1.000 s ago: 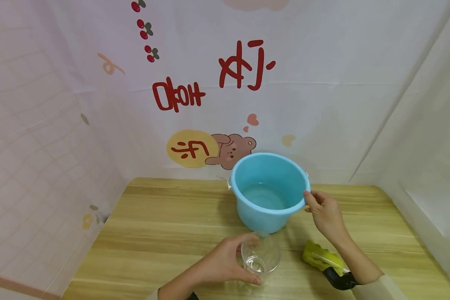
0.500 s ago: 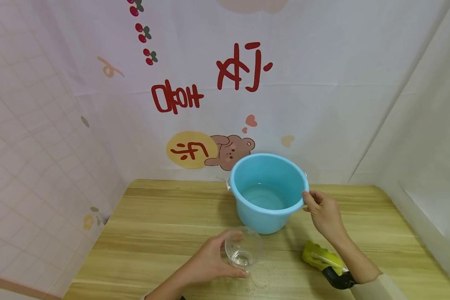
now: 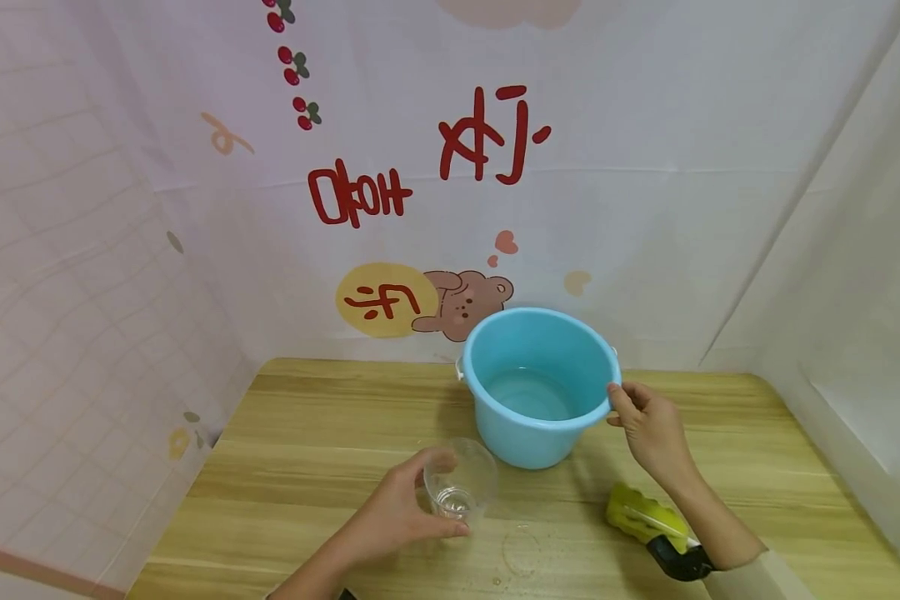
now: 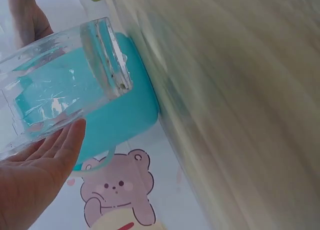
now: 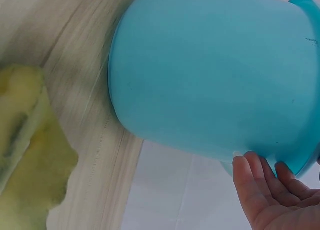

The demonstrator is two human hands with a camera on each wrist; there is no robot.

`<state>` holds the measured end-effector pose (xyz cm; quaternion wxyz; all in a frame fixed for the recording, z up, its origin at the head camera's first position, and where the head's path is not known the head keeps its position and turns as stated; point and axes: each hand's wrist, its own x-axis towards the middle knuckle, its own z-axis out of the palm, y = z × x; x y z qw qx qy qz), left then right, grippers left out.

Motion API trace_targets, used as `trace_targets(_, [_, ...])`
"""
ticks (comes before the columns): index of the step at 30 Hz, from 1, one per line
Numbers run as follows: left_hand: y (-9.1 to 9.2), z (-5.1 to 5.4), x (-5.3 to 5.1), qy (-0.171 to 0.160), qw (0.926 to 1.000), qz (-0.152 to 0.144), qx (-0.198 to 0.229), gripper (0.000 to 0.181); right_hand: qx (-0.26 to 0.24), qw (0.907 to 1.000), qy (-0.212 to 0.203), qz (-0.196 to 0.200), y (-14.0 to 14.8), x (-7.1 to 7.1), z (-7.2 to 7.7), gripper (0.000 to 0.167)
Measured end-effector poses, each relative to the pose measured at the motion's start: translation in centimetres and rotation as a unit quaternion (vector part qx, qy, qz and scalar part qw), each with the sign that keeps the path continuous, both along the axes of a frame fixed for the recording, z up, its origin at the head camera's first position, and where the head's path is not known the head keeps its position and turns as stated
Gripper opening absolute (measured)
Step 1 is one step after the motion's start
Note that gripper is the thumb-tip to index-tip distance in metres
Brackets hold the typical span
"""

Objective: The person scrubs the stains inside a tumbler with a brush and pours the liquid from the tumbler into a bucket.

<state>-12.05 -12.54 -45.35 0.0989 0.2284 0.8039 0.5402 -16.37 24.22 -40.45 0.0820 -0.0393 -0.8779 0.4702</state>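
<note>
A clear cup (image 3: 471, 477) with a little clear liquid at its bottom is gripped from the side by my left hand (image 3: 399, 510). In the left wrist view the cup's base (image 4: 106, 57) looks raised off the table. Behind it stands a light blue bucket (image 3: 528, 446), upright, with shallow water (image 3: 531, 393) inside. My right hand (image 3: 654, 435) pinches the bucket's right rim, thumb on top; the right wrist view has its fingers (image 5: 245, 182) beneath the rim, against the outer wall.
A yellow-green, wavy-edged sponge (image 3: 645, 515) lies right of the bucket, close to my right forearm. A wet ring (image 3: 522, 550) marks the wooden table (image 3: 307, 442). Printed white cloth (image 3: 645, 217) hangs behind and at both sides.
My left hand has carried the cup leftward, away from the bucket's front, uncovering the wet ring on the table. The right hand stays at the bucket's rim.
</note>
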Motion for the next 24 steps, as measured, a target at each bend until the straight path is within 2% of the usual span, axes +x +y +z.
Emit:
trace_targets(6, [-0.7, 0.2, -0.3, 0.006, 0.9996, 0.028, 0.004, 0.078, -0.002, 1.0000, 0.001, 0.000, 0.0, 0.1, 0.0, 0.055])
trace_targets(14, [-1.2, 0.1, -1.0, -0.017, 0.9970, 0.069, 0.033, 0.090, -0.004, 1.0000, 0.002, 0.000, 0.1, -0.1, -0.2, 0.055])
trace_targets(24, [-1.2, 0.3, -2.0, -0.017, 0.9911, 0.117, 0.061, 0.080, -0.011, 0.9999, 0.002, -0.003, -0.1, 0.0, -0.2, 0.054])
